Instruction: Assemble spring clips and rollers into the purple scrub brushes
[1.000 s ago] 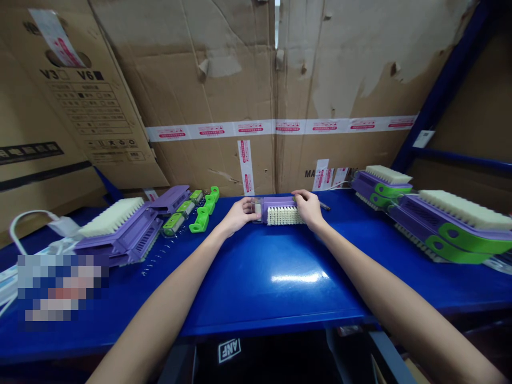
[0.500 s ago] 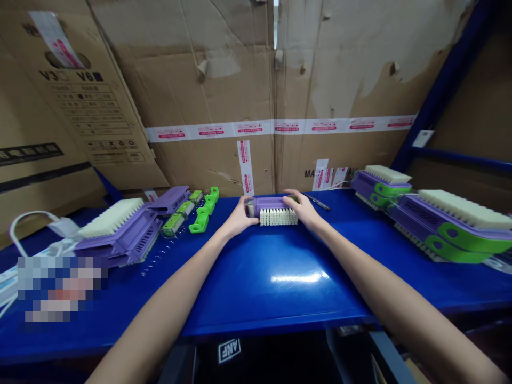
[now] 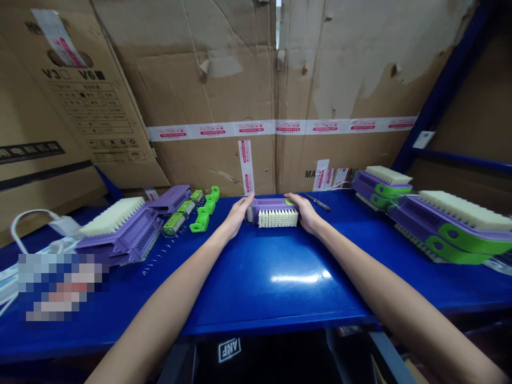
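Both hands hold a purple brush [image 3: 274, 204] between them, on the blue table [image 3: 280, 298]: the left hand [image 3: 237, 217] cups its left end, the right hand [image 3: 306, 212] its right. Cream bristles [image 3: 278, 218] face the wearer; the palms cover the ends, so some fingers are hidden.

Far left of the left hand, a white cable [image 3: 30, 216] leaves the frame, and a pixelated patch [image 3: 60, 288] masks whatever lies beneath. Nearer that hand come stacked purple parts [image 3: 134, 234], one topped with cream bristles, thin springs [image 3: 158, 257] hard to make out, yellowish-green blocks [image 3: 174, 223] and a bright green strip [image 3: 204, 212].

Just beyond the right hand lies a slim dark-handled tool [image 3: 319, 202], perhaps a screwdriver. Farther right sit two stacks of purple-and-green brushes, the smaller stack [image 3: 384, 181] behind, the larger stack [image 3: 448, 226] cut off by the frame edge.
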A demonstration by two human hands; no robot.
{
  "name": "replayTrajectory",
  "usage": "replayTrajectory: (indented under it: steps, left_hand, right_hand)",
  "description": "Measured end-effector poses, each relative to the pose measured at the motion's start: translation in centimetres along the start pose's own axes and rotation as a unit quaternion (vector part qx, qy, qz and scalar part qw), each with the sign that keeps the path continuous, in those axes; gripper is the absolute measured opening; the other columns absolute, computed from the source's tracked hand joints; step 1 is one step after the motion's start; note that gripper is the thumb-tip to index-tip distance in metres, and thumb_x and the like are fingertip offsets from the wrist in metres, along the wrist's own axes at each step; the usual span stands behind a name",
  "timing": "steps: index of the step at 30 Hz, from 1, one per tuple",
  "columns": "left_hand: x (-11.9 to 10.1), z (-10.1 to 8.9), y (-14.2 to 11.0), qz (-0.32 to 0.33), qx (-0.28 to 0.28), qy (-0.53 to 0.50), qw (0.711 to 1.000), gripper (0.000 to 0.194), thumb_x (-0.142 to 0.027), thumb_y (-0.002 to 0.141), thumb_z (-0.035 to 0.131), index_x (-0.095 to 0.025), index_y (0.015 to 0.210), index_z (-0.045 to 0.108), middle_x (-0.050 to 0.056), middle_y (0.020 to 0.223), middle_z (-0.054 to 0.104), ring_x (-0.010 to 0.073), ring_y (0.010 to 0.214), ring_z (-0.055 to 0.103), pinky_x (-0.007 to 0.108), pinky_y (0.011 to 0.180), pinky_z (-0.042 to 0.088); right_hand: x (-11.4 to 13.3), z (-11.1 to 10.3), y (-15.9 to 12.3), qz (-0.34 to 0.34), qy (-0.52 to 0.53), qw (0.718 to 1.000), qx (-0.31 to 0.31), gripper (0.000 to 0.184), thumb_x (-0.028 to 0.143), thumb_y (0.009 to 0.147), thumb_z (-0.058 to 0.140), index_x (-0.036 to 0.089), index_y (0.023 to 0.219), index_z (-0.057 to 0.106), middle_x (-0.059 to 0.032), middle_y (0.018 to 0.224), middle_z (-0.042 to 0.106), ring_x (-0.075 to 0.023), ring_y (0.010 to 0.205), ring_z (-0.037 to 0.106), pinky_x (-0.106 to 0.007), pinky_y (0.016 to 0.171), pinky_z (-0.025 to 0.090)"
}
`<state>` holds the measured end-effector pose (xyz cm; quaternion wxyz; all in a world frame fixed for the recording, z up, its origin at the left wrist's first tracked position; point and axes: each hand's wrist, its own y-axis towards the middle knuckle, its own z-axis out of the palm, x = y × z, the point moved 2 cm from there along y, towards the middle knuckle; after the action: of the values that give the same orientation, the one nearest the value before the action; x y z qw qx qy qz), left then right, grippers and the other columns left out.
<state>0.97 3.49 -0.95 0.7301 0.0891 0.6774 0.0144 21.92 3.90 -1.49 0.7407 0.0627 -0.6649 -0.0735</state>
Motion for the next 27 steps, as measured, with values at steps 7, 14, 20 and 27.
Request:
replayTrajectory:
  steps: [7,14,20,27]
  left_hand:
    - [-0.3,-0.1,-0.3,0.028,-0.031,0.018,0.999,0.036,-0.04,0.061,0.076,-0.015,0.085,0.066,0.003,0.082,0.065,0.0158,0.08,0.058,0.025,0.072,0.043]
    - [-0.5,0.1,-0.6,0.037,-0.033,0.041,0.998,0.032,-0.038,0.065,0.073,-0.015,0.086,0.065,0.004,0.086,0.065,0.0171,0.085,0.059,0.027,0.077,0.043]
    - [-0.4,0.0,-0.8,0.041,-0.007,0.057,0.997,0.05,-0.039,0.06,0.08,-0.015,0.099,0.061,0.007,0.093,0.064,0.0181,0.086,0.06,0.03,0.079,0.044]
    - [-0.3,-0.1,-0.7,0.039,-0.006,0.07,0.997,0.052,-0.041,0.06,0.079,-0.015,0.101,0.06,0.007,0.095,0.064,0.0189,0.087,0.059,0.031,0.079,0.044]
  right_hand:
    - [0.4,0.5,-0.6,0.012,-0.009,1.0,0.025,0.043,0.042,0.063,0.066,0.018,0.099,0.065,-0.0027,0.096,0.068,-0.02,0.089,0.06,-0.03,0.08,0.045]
    - [0.6,0.4,-1.0,0.025,0.007,0.997,0.066,0.054,0.041,0.065,0.069,0.019,0.114,0.059,-0.0029,0.096,0.067,-0.018,0.085,0.061,-0.029,0.076,0.047]
    - [0.8,0.5,-1.2,0.031,0.015,0.996,0.084,0.056,0.039,0.066,0.071,0.021,0.117,0.057,-0.0036,0.097,0.066,-0.0184,0.086,0.062,-0.03,0.076,0.048]
    - [0.9,0.4,-1.3,0.029,0.01,0.995,0.096,0.058,0.038,0.066,0.072,0.021,0.119,0.056,-0.0044,0.1,0.067,-0.0193,0.089,0.062,-0.032,0.078,0.049]
